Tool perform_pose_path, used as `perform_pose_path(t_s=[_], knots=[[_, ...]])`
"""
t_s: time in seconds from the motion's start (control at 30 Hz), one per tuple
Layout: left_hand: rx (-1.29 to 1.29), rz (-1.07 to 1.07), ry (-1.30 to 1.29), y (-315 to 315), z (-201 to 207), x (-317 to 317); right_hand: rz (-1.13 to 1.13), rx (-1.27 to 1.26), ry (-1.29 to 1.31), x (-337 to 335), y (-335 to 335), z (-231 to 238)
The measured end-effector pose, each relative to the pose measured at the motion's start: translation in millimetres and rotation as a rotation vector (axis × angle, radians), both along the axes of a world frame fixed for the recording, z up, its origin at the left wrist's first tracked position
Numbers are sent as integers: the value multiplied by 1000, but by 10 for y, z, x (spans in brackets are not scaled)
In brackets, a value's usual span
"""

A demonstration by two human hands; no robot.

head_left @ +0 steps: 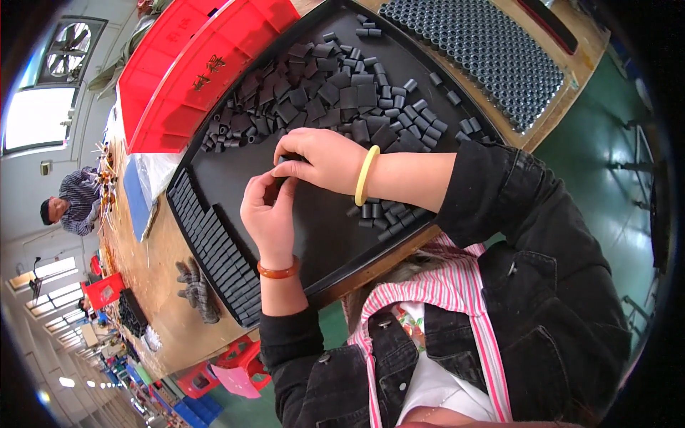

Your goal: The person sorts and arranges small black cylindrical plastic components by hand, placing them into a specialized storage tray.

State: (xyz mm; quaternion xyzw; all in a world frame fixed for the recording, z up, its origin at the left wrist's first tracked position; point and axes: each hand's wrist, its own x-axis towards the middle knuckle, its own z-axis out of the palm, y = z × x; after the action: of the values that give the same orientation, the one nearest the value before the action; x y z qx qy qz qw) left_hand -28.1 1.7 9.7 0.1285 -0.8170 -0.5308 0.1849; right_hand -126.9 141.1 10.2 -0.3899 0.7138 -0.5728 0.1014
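Note:
Over the middle of a black tray (307,235), my left hand (267,217) and my right hand (321,160) meet at their fingertips. Both are closed in a pinch on one small dark piece (283,160), mostly hidden by the fingers. Beyond them lies a heap of loose black pieces (328,93), some flat and square, others short tubes. More short black cylinders (385,217) lie below my right wrist. Along the tray's left side, black pieces (217,250) are packed in neat rows.
Red plastic bins (178,93) stand beyond the tray at the upper left. A board of many small metal rings (478,53) lies at the upper right. A dark grey glove (196,292) rests on the wooden table (160,314). Another person (75,200) is at the far left.

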Motion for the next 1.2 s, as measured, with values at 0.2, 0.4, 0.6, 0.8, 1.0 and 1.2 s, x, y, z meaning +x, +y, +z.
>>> perform_pose_path(t_s=[0.2, 0.4, 0.6, 0.8, 1.0, 1.2], knots=[[99, 32, 31, 65, 25, -11, -87, -68, -138, 38, -45, -66], [-27, 3, 48, 44, 10, -9, -12, -79, -57, -6, 16, -11], [-53, -2, 88, 60, 31, -28, -29, -28, 42, 36, 27, 19], [-241, 46, 83, 53, 35, -1, -22, 17, 85, 32, 3, -7], [-373, 30, 124, 55, 112, 7, -38, -21, 49, 23, -3, 24], [-628, 26, -38, -285, 385, 84, 26, -168, -399, -22, -14, -104]])
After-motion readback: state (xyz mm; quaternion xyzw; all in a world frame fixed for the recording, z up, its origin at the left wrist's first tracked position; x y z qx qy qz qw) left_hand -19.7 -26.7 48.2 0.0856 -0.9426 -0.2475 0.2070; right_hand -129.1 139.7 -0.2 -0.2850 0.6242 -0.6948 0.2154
